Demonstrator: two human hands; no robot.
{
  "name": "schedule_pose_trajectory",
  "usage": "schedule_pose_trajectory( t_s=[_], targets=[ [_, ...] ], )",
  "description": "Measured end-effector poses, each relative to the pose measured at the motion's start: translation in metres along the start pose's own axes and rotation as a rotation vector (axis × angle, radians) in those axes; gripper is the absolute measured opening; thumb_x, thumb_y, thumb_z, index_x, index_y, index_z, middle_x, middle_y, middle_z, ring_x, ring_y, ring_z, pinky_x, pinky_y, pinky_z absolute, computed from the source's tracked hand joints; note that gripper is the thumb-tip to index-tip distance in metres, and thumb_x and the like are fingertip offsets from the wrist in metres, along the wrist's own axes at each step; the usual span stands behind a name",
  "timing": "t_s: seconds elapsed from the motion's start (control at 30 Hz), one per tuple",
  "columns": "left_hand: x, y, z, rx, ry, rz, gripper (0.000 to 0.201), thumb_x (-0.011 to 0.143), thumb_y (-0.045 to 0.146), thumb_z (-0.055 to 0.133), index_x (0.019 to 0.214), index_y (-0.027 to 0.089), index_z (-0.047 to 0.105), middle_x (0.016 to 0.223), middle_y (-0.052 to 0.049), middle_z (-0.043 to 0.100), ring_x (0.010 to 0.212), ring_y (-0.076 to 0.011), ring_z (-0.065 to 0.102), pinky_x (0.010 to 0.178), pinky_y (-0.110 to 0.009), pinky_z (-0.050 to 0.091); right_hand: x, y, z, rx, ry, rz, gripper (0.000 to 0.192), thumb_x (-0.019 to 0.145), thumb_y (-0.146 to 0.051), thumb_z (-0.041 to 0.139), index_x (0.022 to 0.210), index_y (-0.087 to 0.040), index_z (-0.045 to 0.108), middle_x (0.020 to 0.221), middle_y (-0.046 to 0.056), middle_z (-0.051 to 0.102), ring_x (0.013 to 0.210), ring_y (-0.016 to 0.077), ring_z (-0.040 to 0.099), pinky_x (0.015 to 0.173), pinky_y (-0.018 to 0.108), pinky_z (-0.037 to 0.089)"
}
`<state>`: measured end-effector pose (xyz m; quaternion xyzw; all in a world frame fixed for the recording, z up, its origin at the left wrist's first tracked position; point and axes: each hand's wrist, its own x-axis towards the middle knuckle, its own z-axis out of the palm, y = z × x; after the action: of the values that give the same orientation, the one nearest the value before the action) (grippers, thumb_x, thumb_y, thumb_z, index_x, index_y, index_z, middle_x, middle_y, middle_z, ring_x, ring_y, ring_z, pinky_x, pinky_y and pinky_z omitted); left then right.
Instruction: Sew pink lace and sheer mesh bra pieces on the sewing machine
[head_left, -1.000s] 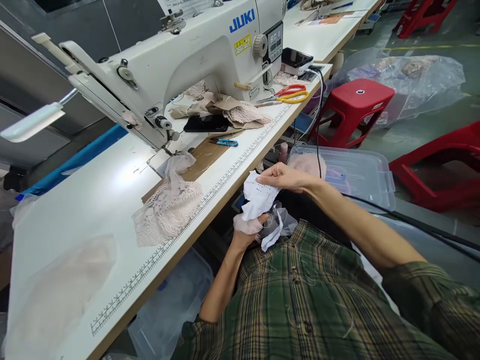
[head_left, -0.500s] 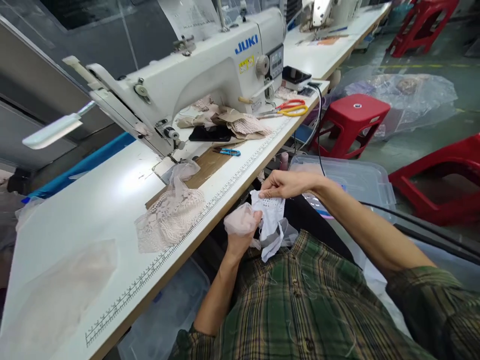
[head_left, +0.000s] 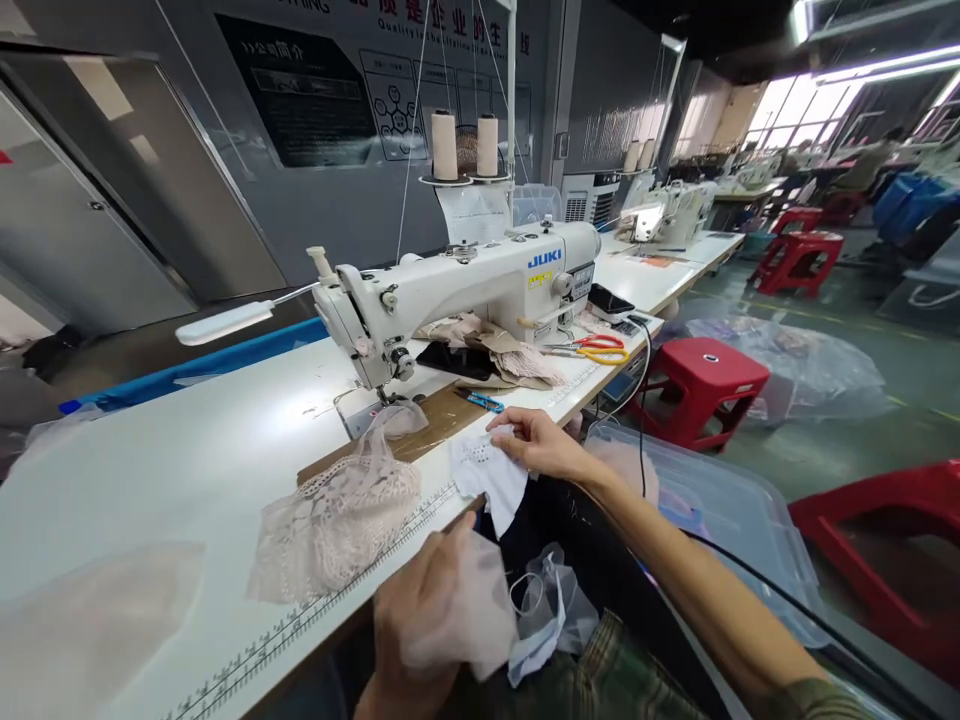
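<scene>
A small white eyelet fabric piece (head_left: 489, 482) is being pinched by the right hand (head_left: 534, 443) at the white table's edge (head_left: 225, 440), centre frame. Sheer pale pink mesh (head_left: 465, 600) is being gripped by the left hand (head_left: 420, 620), lower centre. Pink lace fabric (head_left: 337, 515) is lying beside a white sewing machine (head_left: 465, 290). The left fingers are being hidden, seemingly closed.

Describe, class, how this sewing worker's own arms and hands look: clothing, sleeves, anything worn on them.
Both hands are bare, with no gloves. The right hand leads to a bare forearm; a green plaid sleeve is pushed up near the elbow. The left hand shows only to the wrist. No rings or watch are visible.
</scene>
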<state>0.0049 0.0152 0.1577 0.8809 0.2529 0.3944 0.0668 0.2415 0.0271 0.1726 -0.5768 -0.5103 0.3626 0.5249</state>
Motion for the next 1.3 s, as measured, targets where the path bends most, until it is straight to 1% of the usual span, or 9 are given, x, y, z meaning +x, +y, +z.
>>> schedule_pose_trajectory(
  t_s=[0.17, 0.33, 0.47, 0.57, 0.7, 0.9, 1.03, 1.17, 1.3],
  targets=[
    [0.037, -0.007, 0.013, 0.225, -0.063, 0.312, 0.031, 0.094, 0.012, 0.043, 0.115, 0.014, 0.065, 0.120, -0.013, 0.067, 0.096, -0.0217, 0.065, 0.081, -0.034, 0.056, 0.015, -0.018, 0.005, -0.317, -0.089, -0.158, 0.015, 0.080, -0.020, 0.063, 0.093, -0.015, 0.069, 0.069, -0.002, 0.056, 0.064, 0.0111, 0.046, 0.060, 0.024, 0.034],
    [0.040, -0.023, 0.031, 0.259, -0.133, 0.309, 0.036, 0.093, 0.009, 0.039, 0.120, 0.009, 0.063, 0.123, -0.013, 0.066, 0.107, -0.0232, 0.063, 0.087, -0.035, 0.054, 0.025, -0.018, 0.001, -0.390, -0.132, -0.191, 0.015, 0.082, -0.023, 0.064, 0.094, -0.016, 0.069, 0.075, 0.001, 0.064, 0.067, 0.0127, 0.054, 0.062, 0.024, 0.040],
    [0.032, -0.026, 0.029, 0.250, -0.166, 0.307, 0.039, 0.095, 0.013, 0.037, 0.128, 0.009, 0.058, 0.135, -0.012, 0.060, 0.118, -0.0234, 0.057, 0.094, -0.035, 0.050, 0.040, -0.009, -0.038, -0.446, 0.154, -0.168, 0.020, 0.088, -0.025, 0.053, 0.095, -0.017, 0.069, 0.086, 0.005, 0.071, 0.074, 0.0158, 0.062, 0.067, 0.027, 0.047],
    [0.030, -0.023, 0.027, 0.256, -0.146, 0.313, 0.041, 0.096, 0.015, 0.034, 0.128, 0.009, 0.059, 0.136, -0.012, 0.059, 0.120, -0.0235, 0.056, 0.096, -0.036, 0.049, 0.053, -0.001, -0.085, -0.821, 0.473, -0.070, 0.025, 0.086, -0.019, 0.050, 0.099, -0.019, 0.071, 0.097, 0.007, 0.072, 0.086, 0.0194, 0.065, 0.078, 0.031, 0.049],
    [0.029, -0.014, 0.029, 0.350, -0.177, 0.281, 0.041, 0.094, 0.011, 0.034, 0.126, 0.008, 0.061, 0.135, -0.013, 0.059, 0.121, -0.0248, 0.056, 0.102, -0.039, 0.047, 0.068, 0.013, -0.128, -1.041, 0.506, 0.074, 0.025, 0.083, -0.020, 0.055, 0.099, -0.014, 0.073, 0.097, 0.015, 0.070, 0.097, 0.0279, 0.063, 0.087, 0.038, 0.046],
    [0.024, 0.001, 0.032, 0.511, -0.292, 0.231, 0.045, 0.091, 0.008, 0.037, 0.132, 0.006, 0.055, 0.128, -0.015, 0.062, 0.125, -0.0246, 0.055, 0.109, -0.039, 0.046, 0.085, 0.041, -0.148, -1.031, 0.462, 0.060, 0.018, 0.085, -0.028, 0.056, 0.090, -0.015, 0.067, 0.091, 0.016, 0.060, 0.103, 0.0329, 0.054, 0.087, 0.052, 0.043],
    [0.021, 0.010, 0.030, 0.545, -0.316, 0.195, 0.046, 0.091, 0.009, 0.034, 0.132, 0.003, 0.054, 0.133, -0.018, 0.059, 0.125, -0.0267, 0.055, 0.106, -0.041, 0.048, 0.081, 0.046, -0.164, -0.863, 0.345, -0.090, 0.025, 0.084, -0.046, 0.063, 0.075, -0.025, 0.054, 0.068, 0.006, 0.049, 0.077, 0.0250, 0.049, 0.065, 0.040, 0.044],
    [0.019, 0.013, 0.029, 0.552, -0.302, 0.193, 0.046, 0.090, 0.010, 0.036, 0.131, 0.003, 0.056, 0.134, -0.018, 0.059, 0.123, -0.0284, 0.058, 0.100, -0.041, 0.052, 0.048, 0.023, -0.155, -0.748, 0.615, -0.181, 0.034, 0.079, -0.046, 0.073, 0.071, -0.026, 0.046, 0.058, -0.002, 0.036, 0.056, 0.0156, 0.030, 0.055, 0.030, 0.026],
    [0.021, 0.011, 0.030, 0.524, -0.324, 0.178, 0.046, 0.089, 0.010, 0.039, 0.132, 0.006, 0.055, 0.136, -0.017, 0.058, 0.123, -0.0287, 0.057, 0.101, -0.042, 0.050, 0.005, -0.018, -0.119, -0.484, 0.699, -0.165, 0.021, 0.077, -0.038, 0.076, 0.083, -0.027, 0.059, 0.068, 0.002, 0.051, 0.058, 0.0160, 0.039, 0.052, 0.030, 0.025]
  ],
)
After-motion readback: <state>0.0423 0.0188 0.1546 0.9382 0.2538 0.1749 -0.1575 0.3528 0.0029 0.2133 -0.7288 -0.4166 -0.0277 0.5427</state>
